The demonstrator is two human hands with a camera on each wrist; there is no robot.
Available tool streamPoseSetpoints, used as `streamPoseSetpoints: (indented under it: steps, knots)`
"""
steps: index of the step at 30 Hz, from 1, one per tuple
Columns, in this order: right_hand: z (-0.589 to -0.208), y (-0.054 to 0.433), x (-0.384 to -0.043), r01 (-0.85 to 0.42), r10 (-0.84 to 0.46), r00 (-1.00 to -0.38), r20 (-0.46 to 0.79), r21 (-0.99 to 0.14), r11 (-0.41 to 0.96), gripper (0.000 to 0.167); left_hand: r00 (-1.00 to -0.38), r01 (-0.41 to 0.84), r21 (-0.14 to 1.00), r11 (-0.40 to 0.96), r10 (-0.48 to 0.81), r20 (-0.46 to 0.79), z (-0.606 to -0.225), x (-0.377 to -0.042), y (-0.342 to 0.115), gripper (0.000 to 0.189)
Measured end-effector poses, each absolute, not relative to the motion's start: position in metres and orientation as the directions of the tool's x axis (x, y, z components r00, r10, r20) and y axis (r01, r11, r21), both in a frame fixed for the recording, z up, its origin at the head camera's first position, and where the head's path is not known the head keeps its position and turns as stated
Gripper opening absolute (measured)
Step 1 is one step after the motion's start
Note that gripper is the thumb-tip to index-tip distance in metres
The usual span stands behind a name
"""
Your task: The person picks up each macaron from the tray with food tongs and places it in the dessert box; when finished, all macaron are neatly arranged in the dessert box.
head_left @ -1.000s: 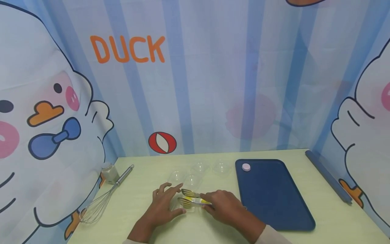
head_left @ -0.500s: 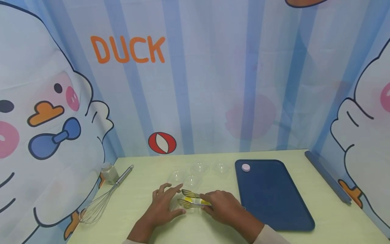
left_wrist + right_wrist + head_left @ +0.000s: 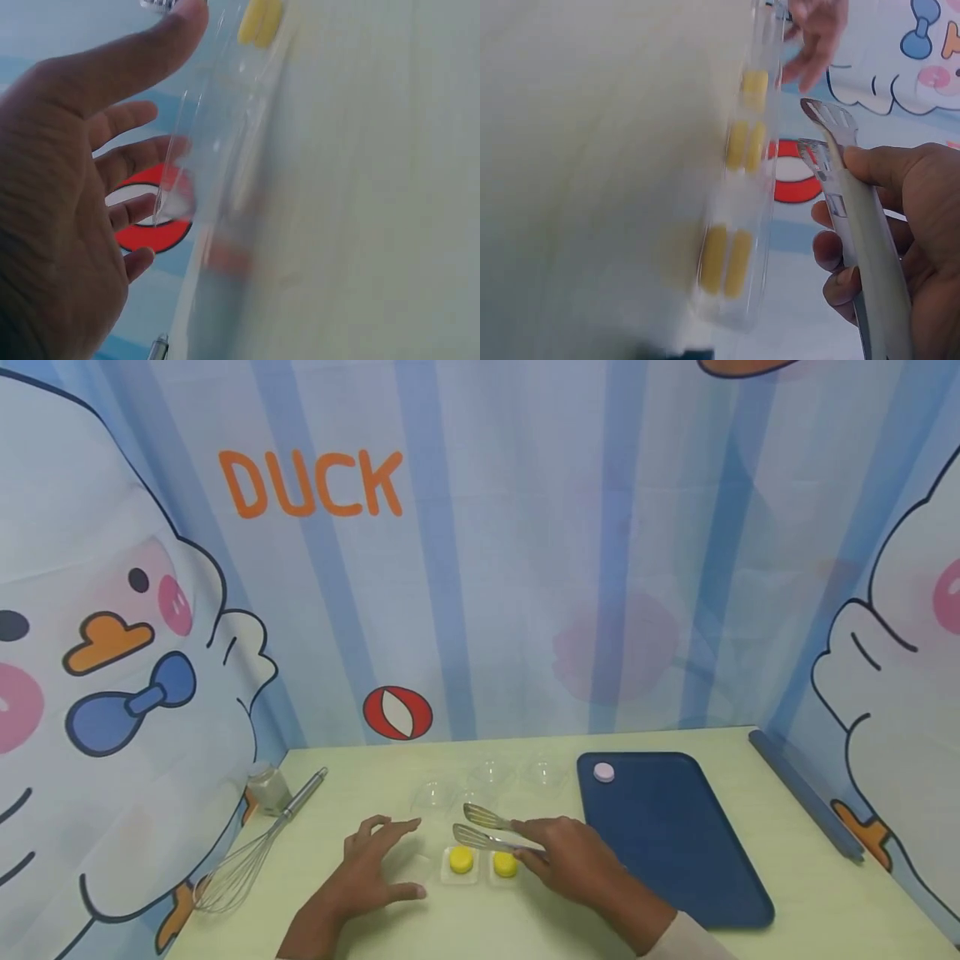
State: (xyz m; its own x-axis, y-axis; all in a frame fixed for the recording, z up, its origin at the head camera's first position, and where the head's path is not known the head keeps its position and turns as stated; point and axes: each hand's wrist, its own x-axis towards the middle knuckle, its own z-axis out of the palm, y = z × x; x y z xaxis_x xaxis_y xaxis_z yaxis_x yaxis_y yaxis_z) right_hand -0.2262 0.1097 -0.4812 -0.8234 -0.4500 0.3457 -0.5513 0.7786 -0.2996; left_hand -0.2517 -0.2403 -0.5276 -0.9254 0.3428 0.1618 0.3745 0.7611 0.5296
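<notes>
On the desk [image 3: 450, 935], the packing looks partway through. To the left of the navy tray [image 3: 675, 835], the right hand [image 3: 573, 856] has its fingers clamped on the metal tongs [image 3: 870, 247], whose slotted tips stand apart with nothing visible between them. Farther left of the tray, the left hand [image 3: 363, 877] has its fingers spread around a clear holder that seems bare; I cannot tell whether they touch it. Two yellow macarons [image 3: 461, 860] already sit in square clear holders [image 3: 460, 878] left of the tray's near half; whether anything covers them is unclear. One pale pink macaron [image 3: 603, 772], in the tray's far left corner, appears left to move. The clear domes [image 3: 543, 771], left of the tray's far end, look unused.

Counted by size: one tray; one blue-grey bar [image 3: 806, 796] along the desk edge right of the tray; one wire whisk [image 3: 287, 812] and one jar [image 3: 267, 787], both well left of the tray; one pair of tongs; four domes; three holders, the bare one faint; three macarons, two yellow and one pink. The right wrist view shows an extra yellow patch, perhaps a reflection.
</notes>
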Motion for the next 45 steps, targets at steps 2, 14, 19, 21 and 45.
streamPoseSetpoints:
  steps: [2,14,19,21,45]
  knots:
    - [-0.481,0.116,-0.228,-0.543,-0.436,-0.827,0.355,-0.302,0.783,0.039,-0.922,0.38,0.529,0.759,0.354,0.155,-0.529,-0.251,-0.248,0.103]
    - [-0.475,0.15,-0.236,-0.401,-0.306,-0.907,0.29,-0.368,0.839,0.042,-0.957,0.284,0.571,0.77,0.261,0.125,-0.532,-0.25,-0.252,0.099]
    - [-0.471,0.173,-0.243,-0.356,-0.243,-0.915,0.321,-0.363,0.861,0.043,-0.957,0.287,0.569,0.77,0.256,0.137,-0.535,-0.253,-0.253,0.1]
    - [-0.471,0.184,-0.246,-0.341,-0.223,-0.914,0.339,-0.346,0.874,0.043,-0.957,0.288,0.574,0.767,0.258,0.136,-0.537,-0.254,-0.253,0.102]
    - [-0.472,0.256,-0.289,-0.09,-0.018,-0.981,0.193,-0.368,0.925,0.047,-0.971,0.234,0.624,0.746,0.208,0.116,-0.549,-0.26,-0.242,0.106]
